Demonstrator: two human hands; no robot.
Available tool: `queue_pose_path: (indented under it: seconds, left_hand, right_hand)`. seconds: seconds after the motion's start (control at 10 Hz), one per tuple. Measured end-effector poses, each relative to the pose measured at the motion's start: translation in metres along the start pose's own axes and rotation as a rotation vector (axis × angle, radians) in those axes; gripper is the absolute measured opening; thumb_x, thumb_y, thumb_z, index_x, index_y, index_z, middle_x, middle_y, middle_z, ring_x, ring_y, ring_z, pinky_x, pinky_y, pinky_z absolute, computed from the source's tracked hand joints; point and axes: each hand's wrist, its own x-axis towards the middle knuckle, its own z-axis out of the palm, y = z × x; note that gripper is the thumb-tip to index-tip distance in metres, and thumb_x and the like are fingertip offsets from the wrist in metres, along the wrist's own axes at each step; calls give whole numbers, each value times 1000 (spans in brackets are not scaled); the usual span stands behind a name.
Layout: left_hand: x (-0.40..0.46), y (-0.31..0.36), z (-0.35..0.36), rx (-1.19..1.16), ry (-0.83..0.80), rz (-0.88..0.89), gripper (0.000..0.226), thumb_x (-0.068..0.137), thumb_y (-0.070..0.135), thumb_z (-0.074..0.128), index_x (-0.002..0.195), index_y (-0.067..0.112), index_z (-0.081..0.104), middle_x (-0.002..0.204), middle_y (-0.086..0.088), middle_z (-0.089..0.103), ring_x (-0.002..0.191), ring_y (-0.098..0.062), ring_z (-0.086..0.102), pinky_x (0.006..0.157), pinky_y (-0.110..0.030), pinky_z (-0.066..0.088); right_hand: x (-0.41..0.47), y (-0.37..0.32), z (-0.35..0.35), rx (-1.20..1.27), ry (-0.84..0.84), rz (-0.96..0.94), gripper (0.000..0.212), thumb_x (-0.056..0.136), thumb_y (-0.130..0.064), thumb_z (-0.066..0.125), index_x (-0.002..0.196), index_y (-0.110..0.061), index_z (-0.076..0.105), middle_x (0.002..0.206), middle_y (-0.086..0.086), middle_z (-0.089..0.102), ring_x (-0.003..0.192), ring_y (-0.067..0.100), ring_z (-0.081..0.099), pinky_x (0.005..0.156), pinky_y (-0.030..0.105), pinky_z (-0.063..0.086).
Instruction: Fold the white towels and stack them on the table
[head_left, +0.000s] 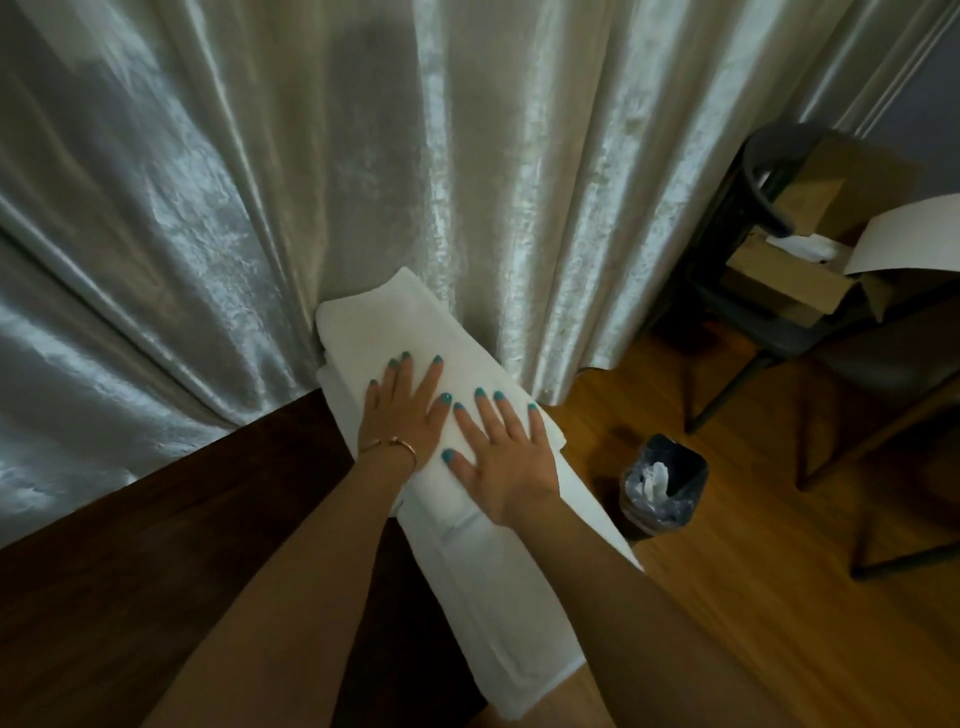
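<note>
Curtain behind table; bin, chair right.

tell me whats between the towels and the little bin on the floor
Nothing stands there: in the head view only bare wooden floor separates the towels on the table from the bin.

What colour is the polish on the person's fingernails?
Teal, a blue-green, on the nails of both the left hand and right hand; the head view shows it clearly.
</note>
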Motion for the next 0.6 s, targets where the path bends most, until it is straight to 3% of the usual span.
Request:
queue_pose_path:
  seconds: [0.2,0.4,0.5,0.6]
  left_hand:
    - [5,-1,6,-16,30,4,56,100,48,12,149,41,-12,163,-2,-9,150,-21,-5,122,-41,-3]
    - [10,-4,-24,-9,-170,66,57,101,46,21,152,37,-1,163,-2,-6,150,-20,0,122,-39,0]
    - [-14,-16,-59,117,-292,113,55,100,44,19,153,32,4,163,-3,0,150,-21,5,121,-42,7]
    - [-44,-48,-109,113,-191,53,57,100,49,18,152,33,4,163,0,-2,150,-23,2,120,-45,12]
  right_hand:
    - [3,0,3,-33,-10,31,67,89,-63,-7,150,-36,-16,160,-7,-19,147,18,-21,116,48,-17]
    - [6,0,-6,-71,-124,34,93,58,-64,-40,145,-38,-24,160,-6,-22,147,19,-20,115,48,-16]
    - [6,-10,-36,-126,-254,72,71,86,-63,-15,151,-34,-12,162,-3,-15,149,22,-12,117,50,-10]
    - [5,-44,-86,-103,-275,69,60,97,-57,5,152,-37,-8,162,-4,-12,149,21,-10,117,52,-12]
